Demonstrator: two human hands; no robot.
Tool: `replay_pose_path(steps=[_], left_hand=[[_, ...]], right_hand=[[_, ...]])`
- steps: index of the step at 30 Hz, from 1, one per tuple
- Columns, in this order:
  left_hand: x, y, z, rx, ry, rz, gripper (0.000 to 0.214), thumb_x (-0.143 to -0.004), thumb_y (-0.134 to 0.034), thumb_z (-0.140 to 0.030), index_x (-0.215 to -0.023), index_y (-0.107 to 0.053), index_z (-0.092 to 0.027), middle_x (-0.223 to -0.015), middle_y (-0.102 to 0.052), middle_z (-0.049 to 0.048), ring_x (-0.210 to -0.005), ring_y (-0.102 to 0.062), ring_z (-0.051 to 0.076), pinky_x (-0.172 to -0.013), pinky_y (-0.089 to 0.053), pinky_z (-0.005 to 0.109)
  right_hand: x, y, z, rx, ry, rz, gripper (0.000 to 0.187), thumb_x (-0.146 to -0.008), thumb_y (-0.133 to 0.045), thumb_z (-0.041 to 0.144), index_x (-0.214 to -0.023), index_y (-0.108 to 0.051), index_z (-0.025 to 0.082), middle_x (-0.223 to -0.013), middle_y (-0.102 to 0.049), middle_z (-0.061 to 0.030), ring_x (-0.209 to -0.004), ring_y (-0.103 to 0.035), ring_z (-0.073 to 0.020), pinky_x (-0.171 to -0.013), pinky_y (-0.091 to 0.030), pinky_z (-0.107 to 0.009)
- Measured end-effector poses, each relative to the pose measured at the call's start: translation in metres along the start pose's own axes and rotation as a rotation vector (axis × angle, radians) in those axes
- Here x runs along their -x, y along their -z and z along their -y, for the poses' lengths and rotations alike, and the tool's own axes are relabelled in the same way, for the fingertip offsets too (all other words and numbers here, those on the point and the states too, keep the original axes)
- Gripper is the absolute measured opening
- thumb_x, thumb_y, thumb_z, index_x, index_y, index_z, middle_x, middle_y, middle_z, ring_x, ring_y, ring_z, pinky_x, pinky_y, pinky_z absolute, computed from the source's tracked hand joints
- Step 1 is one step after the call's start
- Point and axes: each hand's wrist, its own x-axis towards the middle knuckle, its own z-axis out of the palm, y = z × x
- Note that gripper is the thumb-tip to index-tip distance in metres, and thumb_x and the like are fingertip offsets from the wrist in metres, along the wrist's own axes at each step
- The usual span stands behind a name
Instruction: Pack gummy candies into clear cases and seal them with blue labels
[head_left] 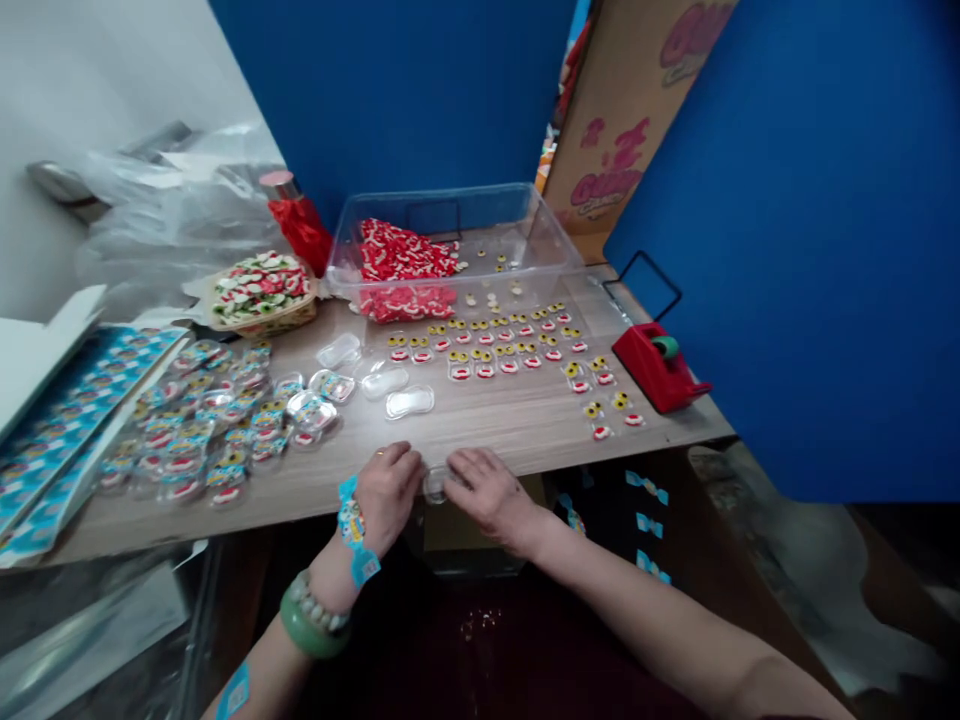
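At the table's front edge my left hand (390,488) and my right hand (484,490) meet around a small clear plastic case (436,484). The fingers of both hands are bent and closed on its two sides, and partly hide it. A blue printed label (351,515) is stuck on my left wrist, above a beaded bracelet and a green bangle (311,622). Just beyond the hands lie a clear plastic case (410,402) and two more like it. To the right, rows of small clear cases (510,350) hold yellow eye-like and red mouth-like pieces.
A heap of labelled packs (191,440) lies at left beside blue printed sheets (90,400). Behind are a tub of mixed pieces (262,300) and a clear bin (450,250) with red pieces. A red tape dispenser (654,370) stands right. Blue panels (420,90) rise behind.
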Motion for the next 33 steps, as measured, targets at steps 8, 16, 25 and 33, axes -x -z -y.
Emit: replay_pose_path(steps=[8,16,25,33], left_hand=[[-0.023,-0.003,-0.022,0.260,-0.052,0.044,0.023,-0.093,-0.051,-0.029,-0.089,-0.072,-0.022,-0.100,-0.074,0.0081,-0.084,-0.070,0.021,-0.071,-0.055,0.030],[-0.049,-0.018,-0.106,0.725,0.212,0.557,0.019,-0.079,-0.063,-0.035,-0.087,-0.074,-0.022,-0.088,-0.075,0.0049,-0.082,-0.068,0.023,-0.077,-0.052,0.033],[-0.044,-0.026,-0.133,0.991,0.559,0.827,0.023,-0.065,-0.075,-0.034,-0.083,-0.073,-0.020,-0.076,-0.069,0.0020,-0.066,-0.058,0.016,-0.063,-0.046,0.028],[-0.025,-0.008,-0.114,1.101,0.753,0.820,0.035,-0.067,-0.080,-0.043,-0.089,-0.071,-0.017,-0.073,-0.070,0.0046,-0.068,-0.061,0.017,-0.067,-0.048,0.028]], right_hand=[[0.035,0.049,-0.026,-0.138,-0.632,-0.267,0.022,-0.099,-0.047,0.030,-0.092,-0.065,0.020,-0.071,-0.068,-0.0027,-0.064,-0.063,-0.0145,-0.064,-0.046,-0.024],[0.106,0.103,-0.090,-0.262,-1.214,-0.718,0.025,-0.096,-0.048,0.039,-0.092,-0.065,0.021,-0.088,-0.073,-0.0040,-0.083,-0.068,-0.0200,-0.077,-0.052,-0.030],[0.072,0.078,-0.081,0.070,-0.936,-0.243,0.017,-0.098,-0.046,0.024,-0.102,-0.061,0.016,-0.102,-0.071,-0.0140,-0.101,-0.064,-0.0257,-0.097,-0.046,-0.038],[0.047,0.057,-0.047,-0.036,-0.732,-0.252,0.018,-0.098,-0.044,0.023,-0.104,-0.060,0.016,-0.110,-0.069,-0.0151,-0.110,-0.062,-0.0252,-0.101,-0.045,-0.040]])
